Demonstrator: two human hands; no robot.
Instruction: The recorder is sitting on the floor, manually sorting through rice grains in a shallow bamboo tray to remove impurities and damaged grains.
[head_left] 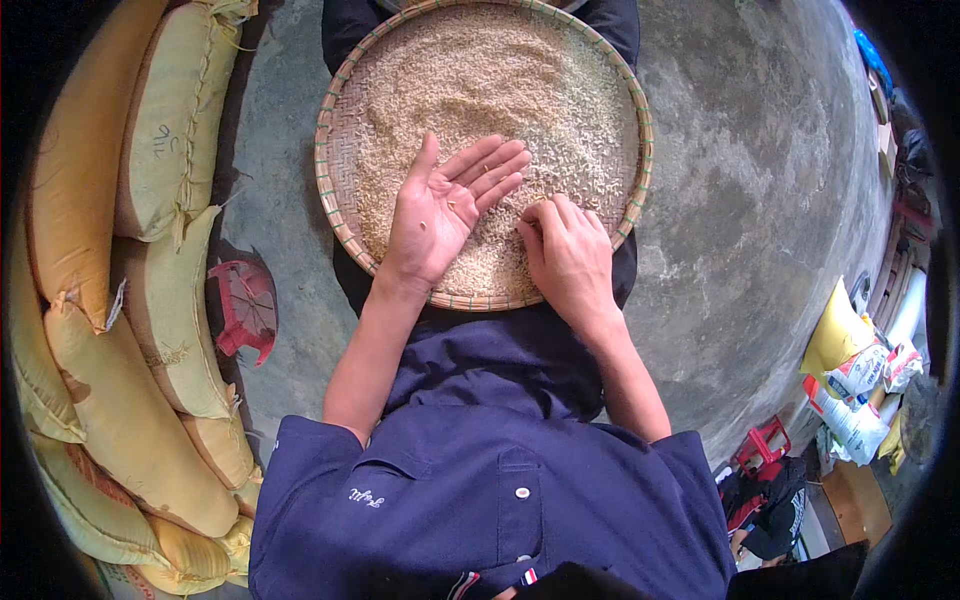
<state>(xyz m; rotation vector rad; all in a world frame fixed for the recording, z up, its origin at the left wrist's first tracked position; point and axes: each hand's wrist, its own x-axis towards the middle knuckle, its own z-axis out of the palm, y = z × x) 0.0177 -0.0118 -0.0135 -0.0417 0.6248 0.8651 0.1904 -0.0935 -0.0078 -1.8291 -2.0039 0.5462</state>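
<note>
A round woven bamboo tray rests on my lap, covered with a layer of pale rice grains. My left hand lies palm up over the near part of the tray, fingers apart, with a few small grains sitting on the palm. My right hand is palm down beside it, fingertips curled and pressed into the rice near the tray's near right rim. I cannot tell whether its fingers pinch anything.
Stacked yellow-tan sacks line the left side. A small red plastic stool sits on the concrete floor beside them. Yellow and white bags, a red item and clutter lie at the right.
</note>
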